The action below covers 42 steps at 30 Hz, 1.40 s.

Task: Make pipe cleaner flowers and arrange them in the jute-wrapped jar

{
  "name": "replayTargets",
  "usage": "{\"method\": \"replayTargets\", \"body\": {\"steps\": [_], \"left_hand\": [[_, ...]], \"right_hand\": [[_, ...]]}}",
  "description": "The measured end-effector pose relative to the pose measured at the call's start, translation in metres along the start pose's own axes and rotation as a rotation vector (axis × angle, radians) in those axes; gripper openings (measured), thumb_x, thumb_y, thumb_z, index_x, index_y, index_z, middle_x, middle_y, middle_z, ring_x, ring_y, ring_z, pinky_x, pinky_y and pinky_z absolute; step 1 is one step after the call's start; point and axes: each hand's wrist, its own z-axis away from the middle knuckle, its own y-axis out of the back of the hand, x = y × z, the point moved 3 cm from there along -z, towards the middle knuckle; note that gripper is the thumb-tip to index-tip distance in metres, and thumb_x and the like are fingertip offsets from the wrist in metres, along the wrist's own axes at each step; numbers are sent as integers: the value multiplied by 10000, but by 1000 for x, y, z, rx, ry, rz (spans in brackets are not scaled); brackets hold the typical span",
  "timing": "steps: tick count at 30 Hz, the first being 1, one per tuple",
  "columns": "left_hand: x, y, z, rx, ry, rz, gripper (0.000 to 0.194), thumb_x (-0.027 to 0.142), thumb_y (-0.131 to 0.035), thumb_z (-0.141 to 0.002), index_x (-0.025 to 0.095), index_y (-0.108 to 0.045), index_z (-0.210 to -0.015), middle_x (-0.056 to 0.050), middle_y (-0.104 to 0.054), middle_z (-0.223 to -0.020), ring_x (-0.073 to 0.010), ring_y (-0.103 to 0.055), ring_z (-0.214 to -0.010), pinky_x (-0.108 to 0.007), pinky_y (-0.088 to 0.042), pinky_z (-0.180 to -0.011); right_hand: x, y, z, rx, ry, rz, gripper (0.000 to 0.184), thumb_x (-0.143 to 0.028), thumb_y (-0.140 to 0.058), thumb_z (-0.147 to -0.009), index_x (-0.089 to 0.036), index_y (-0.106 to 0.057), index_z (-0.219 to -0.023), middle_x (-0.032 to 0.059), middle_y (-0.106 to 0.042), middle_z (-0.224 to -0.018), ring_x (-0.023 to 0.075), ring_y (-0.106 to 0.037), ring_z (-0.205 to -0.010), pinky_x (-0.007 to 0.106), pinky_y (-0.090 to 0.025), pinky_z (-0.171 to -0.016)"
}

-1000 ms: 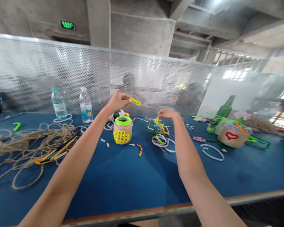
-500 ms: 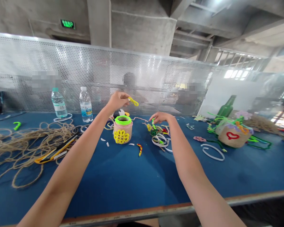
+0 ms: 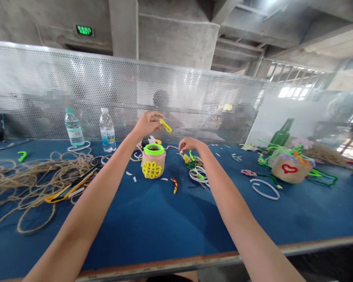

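Observation:
My left hand (image 3: 146,123) is raised above a small jar (image 3: 153,161) and pinches a short yellow pipe cleaner piece (image 3: 165,125). The jar is wrapped in tan cloth, with a neon green ring on its rim and a yellow knot on its front. My right hand (image 3: 188,144) hovers with its fingers curled together just above a tangle of coloured pipe cleaners (image 3: 195,165), to the right of the jar. Whether it holds anything is too small to see.
A heap of jute rope (image 3: 26,180) and a yellow utility knife (image 3: 67,188) lie at left. Two water bottles (image 3: 107,130) stand by the perforated screen (image 3: 194,98). At right are a green glass bottle (image 3: 281,135), a decorated jar with a red heart (image 3: 288,168) and a white loop (image 3: 264,188).
My right hand has come down from a raised pinch and shifted left over the tangle of pipe cleaners. My left hand has stayed up with the yellow piece.

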Motion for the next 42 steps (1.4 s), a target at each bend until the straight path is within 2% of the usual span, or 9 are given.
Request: {"method": "replayTargets", "body": {"steps": [5,8,12,19,24,31,35,39,42], "left_hand": [[3,1,2,-38,-15,-19,200,14,-530,-789,101,-670,-902,-46,-668,-723,-79,-611,-588,-199,-503,-620],[2,2,1,-44,-17,6,197,6,-524,-780,106,-654,-889,-33,-658,-685,-80,-608,-570,-205,-506,-623],[-3,2,-5,-3,-56,71,207,-19,-503,-754,145,-573,-858,20,-599,-578,-90,-614,-543,-212,-514,-616],[-6,1,-8,14,-28,10,222,-42,-436,-703,136,-564,-668,-2,-594,-595,-98,-615,-561,-234,-511,-647],[-12,2,-12,45,-22,-98,260,0,-409,-709,133,-633,-714,-35,-648,-660,-128,-641,-649,-237,-496,-674],[-13,-9,-10,30,-250,-413,191,196,-531,-797,137,-701,-861,-79,-681,-937,-173,-623,-828,-275,-469,-796],[-11,-11,-4,4,-353,-444,150,239,-595,-791,149,-707,-832,-68,-681,-902,-162,-608,-853,-252,-450,-809],[-9,-13,-3,-98,-407,-399,182,222,-542,-827,142,-705,-809,-56,-685,-851,-151,-600,-813,-237,-440,-773],[-9,-15,-3,-94,-438,-393,200,250,-532,-842,152,-706,-825,-55,-688,-870,-156,-596,-842,-244,-433,-795]], "right_hand": [[-1,-14,-3,-44,-78,14,207,-59,-701,-533,-171,-752,-700,59,-741,-792,217,-666,-754,267,-473,-669],[-2,-14,-3,36,-101,-32,113,-83,-737,-496,-150,-710,-584,71,-724,-709,221,-649,-703,281,-475,-650],[-4,7,4,221,-39,-196,48,-207,-701,-623,-161,-690,-623,53,-708,-728,174,-624,-699,256,-471,-656],[-6,30,18,434,48,-684,168,-331,-525,-819,-178,-592,-812,84,-690,-895,135,-647,-781,247,-522,-732],[-4,38,27,592,115,-1255,98,-284,-596,-770,-221,-531,-808,31,-666,-905,128,-634,-862,234,-511,-757],[-39,45,30,518,286,-1157,201,-264,-732,-665,-207,-571,-770,-6,-635,-773,109,-611,-736,267,-509,-772],[-65,47,29,533,375,-1060,228,-255,-767,-639,-177,-599,-772,-13,-615,-710,93,-589,-653,267,-522,-731],[-69,50,30,598,340,-1055,187,-220,-745,-682,-174,-591,-779,-12,-615,-712,89,-592,-641,265,-530,-697],[-66,52,33,637,277,-1060,135,-162,-711,-705,-171,-580,-737,-12,-620,-690,86,-592,-621,266,-535,-696]]}}
